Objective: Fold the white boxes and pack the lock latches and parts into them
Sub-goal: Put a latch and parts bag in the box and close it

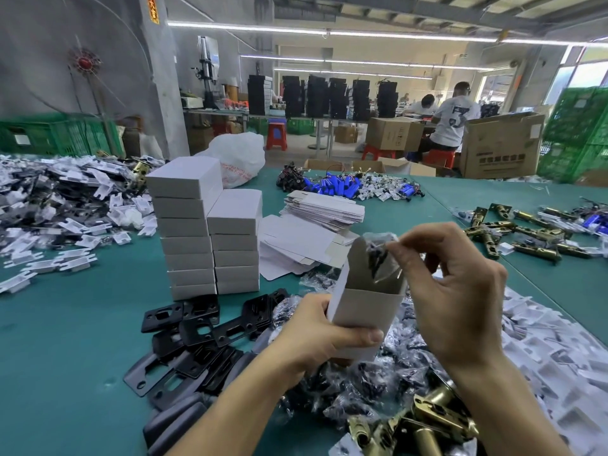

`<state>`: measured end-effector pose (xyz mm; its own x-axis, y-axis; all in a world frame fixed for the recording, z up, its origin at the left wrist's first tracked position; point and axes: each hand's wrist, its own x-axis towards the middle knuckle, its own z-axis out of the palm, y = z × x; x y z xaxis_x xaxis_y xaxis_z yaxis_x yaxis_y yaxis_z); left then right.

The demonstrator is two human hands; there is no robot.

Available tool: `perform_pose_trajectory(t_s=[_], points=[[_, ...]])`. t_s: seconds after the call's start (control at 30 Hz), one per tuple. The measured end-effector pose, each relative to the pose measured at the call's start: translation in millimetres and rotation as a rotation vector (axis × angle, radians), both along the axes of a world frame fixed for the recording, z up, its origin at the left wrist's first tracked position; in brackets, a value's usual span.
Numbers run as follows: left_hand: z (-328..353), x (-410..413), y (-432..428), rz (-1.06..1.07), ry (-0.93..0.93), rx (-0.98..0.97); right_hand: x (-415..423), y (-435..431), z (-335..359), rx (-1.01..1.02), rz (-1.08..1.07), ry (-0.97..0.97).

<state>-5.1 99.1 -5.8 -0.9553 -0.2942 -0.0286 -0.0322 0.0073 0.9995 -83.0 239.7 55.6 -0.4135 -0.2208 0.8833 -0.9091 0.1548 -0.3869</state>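
Factory hall under strip lights; teal counter (82, 324) across the whole foreground. Held upright above it, just right of centre: 1 white box (365, 311), top flaps open, lower half wrapped in the left grip (316, 337), thumb across the front face. Right grip (460, 291) pinching a clear bag of dark small parts (380, 258) by its upper edge, the bag partly down inside the box mouth. Rest of the box interior hidden.

Behind, 2 stacks of closed white boxes (187, 225) side by side, the left one taller. To their right, a pile of flat box blanks (325, 209).

Under the arms: black plates (197, 330), a heap of bagged parts (378, 390), brass lock latches (427, 419). More latches (519, 232) at far right. White plastic pieces (49, 205) heaped at left; blue cylinders (332, 185) with wires farther back.

Beyond the counter: green crates (59, 133), brown cartons (500, 146), 2 seated people (454, 116) at another counter.
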Motion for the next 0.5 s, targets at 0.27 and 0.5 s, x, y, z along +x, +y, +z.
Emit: perform_pose_trajectory(t_s=[0.27, 0.5], points=[[1.0, 0.0, 0.5, 0.007, 0.011, 0.042, 1.9, -5.2, -5.5, 0.194, 0.188, -0.198], [1.8, 0.2, 1.9, 0.001, 0.013, 0.028, -8.8, 9.0, 3.6, 0.315, 0.22, -0.304]])
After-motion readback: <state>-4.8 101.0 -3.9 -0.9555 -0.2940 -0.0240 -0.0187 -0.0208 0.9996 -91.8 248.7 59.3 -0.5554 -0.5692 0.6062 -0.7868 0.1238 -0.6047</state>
